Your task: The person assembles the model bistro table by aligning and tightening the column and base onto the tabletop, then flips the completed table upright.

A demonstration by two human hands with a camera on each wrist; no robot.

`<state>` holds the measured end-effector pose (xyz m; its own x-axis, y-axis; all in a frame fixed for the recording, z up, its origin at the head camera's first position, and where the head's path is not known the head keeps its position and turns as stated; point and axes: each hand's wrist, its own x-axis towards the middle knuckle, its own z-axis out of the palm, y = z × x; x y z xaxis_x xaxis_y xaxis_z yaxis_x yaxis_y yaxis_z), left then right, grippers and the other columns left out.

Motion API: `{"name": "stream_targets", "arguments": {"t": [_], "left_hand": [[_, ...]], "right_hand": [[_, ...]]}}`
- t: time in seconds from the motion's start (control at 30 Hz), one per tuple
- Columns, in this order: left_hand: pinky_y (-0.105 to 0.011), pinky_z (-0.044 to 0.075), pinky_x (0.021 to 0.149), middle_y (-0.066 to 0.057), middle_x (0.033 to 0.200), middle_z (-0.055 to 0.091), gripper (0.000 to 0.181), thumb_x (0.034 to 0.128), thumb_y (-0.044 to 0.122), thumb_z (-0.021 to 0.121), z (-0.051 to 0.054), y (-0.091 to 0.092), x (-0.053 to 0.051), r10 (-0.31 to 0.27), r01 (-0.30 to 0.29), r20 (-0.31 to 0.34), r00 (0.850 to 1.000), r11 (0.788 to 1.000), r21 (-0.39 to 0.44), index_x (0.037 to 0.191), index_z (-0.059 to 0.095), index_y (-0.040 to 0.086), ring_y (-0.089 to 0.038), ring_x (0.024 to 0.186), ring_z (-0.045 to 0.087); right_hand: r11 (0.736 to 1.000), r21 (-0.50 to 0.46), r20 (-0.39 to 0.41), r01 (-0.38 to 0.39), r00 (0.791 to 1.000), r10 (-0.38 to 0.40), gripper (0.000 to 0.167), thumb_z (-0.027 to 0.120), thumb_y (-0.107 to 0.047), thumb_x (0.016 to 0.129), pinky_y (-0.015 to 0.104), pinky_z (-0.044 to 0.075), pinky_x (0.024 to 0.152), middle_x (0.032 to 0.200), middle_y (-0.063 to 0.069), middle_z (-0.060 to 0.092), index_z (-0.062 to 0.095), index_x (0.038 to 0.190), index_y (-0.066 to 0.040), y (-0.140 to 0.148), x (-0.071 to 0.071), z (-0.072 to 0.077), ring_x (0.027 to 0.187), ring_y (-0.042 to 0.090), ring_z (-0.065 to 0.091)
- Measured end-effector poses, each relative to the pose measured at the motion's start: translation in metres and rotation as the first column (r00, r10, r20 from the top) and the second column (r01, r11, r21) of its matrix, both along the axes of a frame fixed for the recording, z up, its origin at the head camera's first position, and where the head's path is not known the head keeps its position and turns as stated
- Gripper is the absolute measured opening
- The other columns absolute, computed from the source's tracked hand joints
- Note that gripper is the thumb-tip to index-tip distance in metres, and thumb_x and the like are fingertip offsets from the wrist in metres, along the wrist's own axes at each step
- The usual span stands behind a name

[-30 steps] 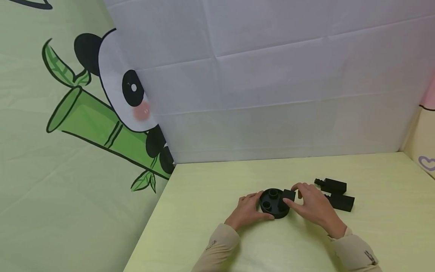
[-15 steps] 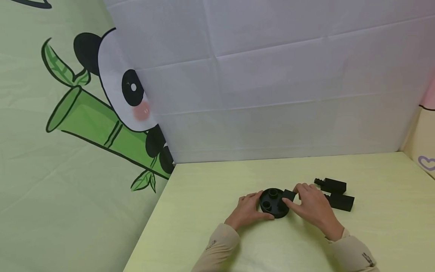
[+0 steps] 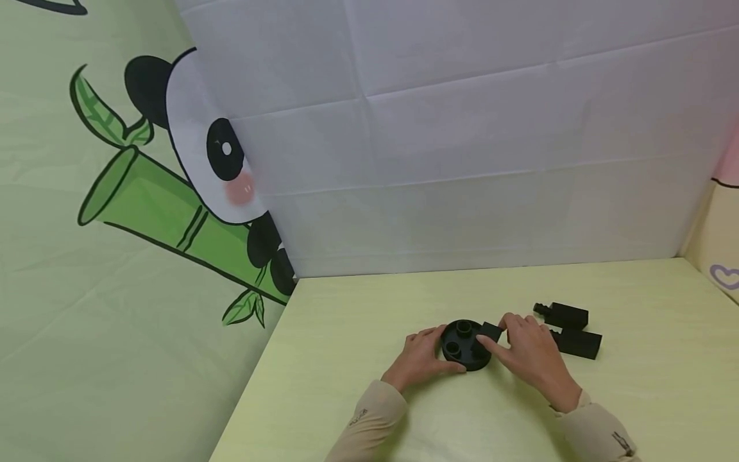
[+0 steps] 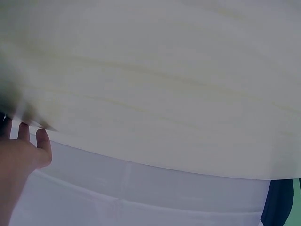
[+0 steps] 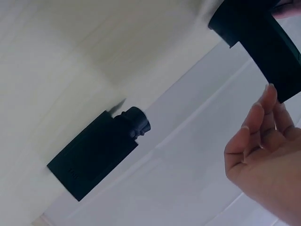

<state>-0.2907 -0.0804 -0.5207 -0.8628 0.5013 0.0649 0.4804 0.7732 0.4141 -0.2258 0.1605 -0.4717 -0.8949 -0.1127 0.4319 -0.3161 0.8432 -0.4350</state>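
A round black base [image 3: 469, 363] with raised ring sockets lies on the table. My left hand [image 3: 425, 357] holds it at the left edge, thumb along the near side and fingers along the far side. At the base's right side stands a black block-shaped leg [image 3: 490, 331], which my right hand [image 3: 530, 351] pinches between thumb and fingers. In the right wrist view the leg [image 5: 270, 52] rises from the base, with my fingertips at its free end. Whether its lower end is seated in a socket is hidden.
Two more black legs with threaded stubs, a far one [image 3: 567, 316] and a near one [image 3: 580, 344], lie right of my right hand on the pale yellow table [image 3: 346, 333]. A white cloth wall [image 3: 462, 160] rises behind the table.
The leg's top has turned slightly and shifted a little left as my right hand and wrist rotated. My left hand and the base have stayed put.
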Motion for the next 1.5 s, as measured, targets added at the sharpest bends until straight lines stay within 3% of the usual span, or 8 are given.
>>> {"name": "stream_targets", "arguments": {"t": [0.23,0.37,0.47,0.67,0.9,1.17,1.3,1.5], "left_hand": [[-0.042,0.033,0.113,-0.003,0.146,0.059,0.094,0.0824,0.062,0.081,0.0,-0.001,0.0,-0.006,0.006,-0.004,1.0,1.0,0.006,0.157,0.046,0.017,-0.023,0.14,0.046],[-0.041,0.033,0.113,-0.003,0.147,0.059,0.096,0.0821,0.063,0.081,0.001,0.0,-0.001,-0.002,0.002,0.001,1.0,1.0,0.004,0.157,0.045,0.016,-0.022,0.141,0.045],[-0.041,0.032,0.113,-0.003,0.147,0.058,0.096,0.0821,0.063,0.08,0.002,0.001,-0.001,0.0,0.0,0.005,1.0,1.0,0.004,0.158,0.045,0.016,-0.022,0.141,0.045],[-0.042,0.032,0.113,-0.003,0.147,0.058,0.097,0.0818,0.064,0.08,0.002,0.001,-0.001,0.01,-0.01,0.004,1.0,1.0,-0.004,0.158,0.045,0.015,-0.022,0.141,0.045],[-0.041,0.033,0.113,-0.003,0.148,0.058,0.097,0.0818,0.064,0.08,0.003,0.001,0.0,0.012,-0.012,0.006,1.0,1.0,-0.007,0.158,0.045,0.014,-0.023,0.141,0.046],[-0.042,0.032,0.113,-0.002,0.147,0.058,0.096,0.0828,0.063,0.08,0.001,0.001,-0.002,-0.005,0.005,0.009,1.0,1.0,0.006,0.158,0.044,0.016,-0.022,0.141,0.045],[-0.042,0.032,0.114,-0.002,0.147,0.058,0.095,0.0822,0.062,0.081,0.002,0.001,-0.001,-0.002,0.002,0.016,1.0,1.0,0.019,0.158,0.045,0.016,-0.022,0.141,0.045],[-0.042,0.032,0.113,-0.002,0.146,0.059,0.094,0.0824,0.062,0.081,0.002,0.0,-0.001,-0.004,0.004,0.012,1.0,1.0,0.019,0.157,0.045,0.017,-0.022,0.141,0.046]], "right_hand": [[0.997,-0.067,0.044,0.048,0.998,-0.045,0.038,0.06,-0.041,0.105,0.056,0.041,0.082,0.084,0.001,0.058,0.067,0.108,-0.005,0.023,0.005,-0.006,0.086,0.029,0.054],[0.992,-0.061,-0.002,0.114,0.993,-0.114,0.033,0.066,-0.03,0.102,0.062,0.04,0.077,0.096,0.017,0.06,0.066,0.109,0.002,0.05,0.008,-0.016,0.095,0.046,0.052],[0.985,-0.03,-0.009,0.172,0.985,-0.172,0.039,0.071,-0.024,0.097,0.065,0.038,0.072,0.107,0.033,0.053,0.062,0.116,0.009,0.07,0.01,-0.025,0.097,0.056,0.045],[0.967,0.032,0.08,0.253,0.964,-0.254,0.063,0.074,-0.023,0.092,0.068,0.033,0.069,0.12,0.047,0.035,0.048,0.128,0.021,0.099,0.014,-0.034,0.101,0.064,0.034],[0.965,0.054,0.224,0.256,0.939,-0.262,0.06,0.067,-0.024,0.095,0.074,0.029,0.074,0.119,0.048,0.032,0.045,0.125,0.024,0.119,0.019,-0.032,0.105,0.068,0.027],[0.963,0.056,0.206,0.262,0.941,-0.268,0.045,0.073,-0.019,0.09,0.074,0.028,0.074,0.104,0.042,0.039,0.052,0.105,0.018,0.126,0.021,-0.031,0.102,0.066,0.029],[0.975,0.047,0.199,0.219,0.954,-0.224,0.045,0.074,-0.025,0.093,0.074,0.03,0.074,0.108,0.043,0.041,0.055,0.107,0.014,0.127,0.019,-0.029,0.104,0.067,0.03],[0.985,-0.023,0.089,0.174,0.981,-0.171,0.043,0.076,-0.03,0.095,0.072,0.032,0.076,0.117,0.04,0.046,0.06,0.11,0.007,0.113,0.013,-0.02,0.107,0.063,0.034]]}}
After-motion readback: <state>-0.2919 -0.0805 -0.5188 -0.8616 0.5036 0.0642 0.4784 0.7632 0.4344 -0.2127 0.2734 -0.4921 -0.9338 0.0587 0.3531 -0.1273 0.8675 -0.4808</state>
